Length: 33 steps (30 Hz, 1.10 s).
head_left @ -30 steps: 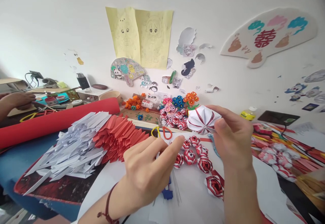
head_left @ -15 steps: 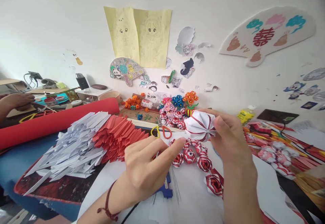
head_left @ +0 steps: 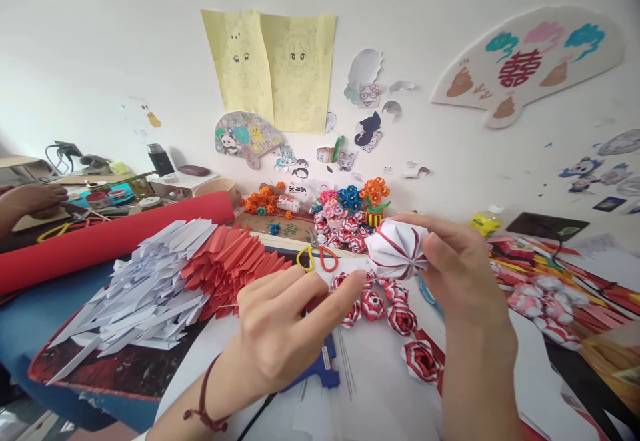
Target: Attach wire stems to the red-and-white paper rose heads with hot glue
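My right hand [head_left: 453, 261] is closed around a white paper flower ball [head_left: 396, 251] with red-edged folds, thumb on its near side. My left hand [head_left: 293, 324] has most fingers curled, while one digit stretches to the lower left of the ball. Whether that digit touches the ball, or the hand holds anything, is hidden. Red-and-white paper flowers [head_left: 401, 320] lie below the ball. A blue glue gun [head_left: 327, 368] is partly covered by my left hand, beside thin wires [head_left: 346, 364].
White paper strips [head_left: 150, 288] and red folded pieces [head_left: 233, 268] are piled at left, before a red roll [head_left: 115, 241]. Scissors [head_left: 327, 259] lie behind my left hand. Another person's hand [head_left: 35, 200] is far left. Paper scraps [head_left: 550, 308] fill the right side.
My left hand has shifted slightly left. My right hand has moved a little right and the ball has turned slightly in its grip.
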{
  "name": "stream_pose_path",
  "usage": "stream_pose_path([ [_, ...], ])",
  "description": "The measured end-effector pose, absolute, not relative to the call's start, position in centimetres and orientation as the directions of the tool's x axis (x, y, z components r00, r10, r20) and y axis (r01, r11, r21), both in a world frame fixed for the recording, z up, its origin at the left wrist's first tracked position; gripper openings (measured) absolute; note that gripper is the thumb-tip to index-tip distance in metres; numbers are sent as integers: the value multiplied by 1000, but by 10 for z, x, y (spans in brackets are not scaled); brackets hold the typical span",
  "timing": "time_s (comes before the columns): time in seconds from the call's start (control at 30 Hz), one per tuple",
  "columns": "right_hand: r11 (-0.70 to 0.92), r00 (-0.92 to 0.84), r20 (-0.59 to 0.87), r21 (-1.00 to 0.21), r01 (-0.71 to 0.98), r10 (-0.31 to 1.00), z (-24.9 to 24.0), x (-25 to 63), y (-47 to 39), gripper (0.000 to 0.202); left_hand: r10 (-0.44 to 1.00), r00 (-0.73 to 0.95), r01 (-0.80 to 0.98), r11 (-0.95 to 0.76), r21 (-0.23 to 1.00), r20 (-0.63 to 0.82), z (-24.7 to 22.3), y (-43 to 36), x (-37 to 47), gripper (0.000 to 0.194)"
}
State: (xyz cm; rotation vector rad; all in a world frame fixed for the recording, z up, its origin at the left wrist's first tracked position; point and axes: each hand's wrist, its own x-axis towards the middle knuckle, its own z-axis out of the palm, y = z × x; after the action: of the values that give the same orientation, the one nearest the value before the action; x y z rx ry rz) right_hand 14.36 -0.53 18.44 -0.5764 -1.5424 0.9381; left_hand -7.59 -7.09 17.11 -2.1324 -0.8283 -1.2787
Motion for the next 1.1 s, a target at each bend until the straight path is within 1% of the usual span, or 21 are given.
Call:
stream_pose_path([
  [0.1, 620, -144, 625, -780, -79, 767, 184, 146, -5, 22, 240, 374, 730, -672, -125, 896, 172, -72, -75, 26],
  [0.17, 681, -92, 682, -731, -43, 726, 186, 144, -7, 20, 238, 365, 738, -663, -124, 900, 171, -73, -74, 27],
  [0.33, 844, 89, 846, -531, 73, 525, 192, 134, -17, 21, 258, 342, 754, -649, -101, 904, 168, -75, -71, 27],
  [0.4, 869, 144, 876, -478, 130, 461, 193, 130, -22, 23, 265, 327, 758, -646, -85, 907, 167, -75, -69, 28],
  [0.53, 880, 236, 895, -427, 209, 379, 193, 124, -27, 27, 272, 315, 763, -642, -73, 909, 166, -75, -65, 33],
  [0.77, 919, 275, 923, -331, 215, 268, 190, 121, -20, 30, 273, 315, 778, -623, -82, 909, 166, -81, -61, 33],
  [0.87, 953, 272, 941, -253, 169, 202, 187, 121, -12, 30, 281, 344, 782, -613, -108, 896, 165, -87, -61, 36],
  [0.93, 961, 261, 950, -219, 172, 170, 184, 120, -9, 29, 275, 348, 803, -581, -134, 896, 164, -92, -59, 37],
  [1.03, 954, 251, 950, -236, 187, 186, 181, 118, -8, 27, 265, 341, 847, -504, -172, 902, 162, -100, -53, 35],
  [1.1, 956, 252, 948, -241, 169, 195, 179, 117, -8, 27, 269, 341, 868, -457, -192, 901, 161, -104, -50, 34],
])
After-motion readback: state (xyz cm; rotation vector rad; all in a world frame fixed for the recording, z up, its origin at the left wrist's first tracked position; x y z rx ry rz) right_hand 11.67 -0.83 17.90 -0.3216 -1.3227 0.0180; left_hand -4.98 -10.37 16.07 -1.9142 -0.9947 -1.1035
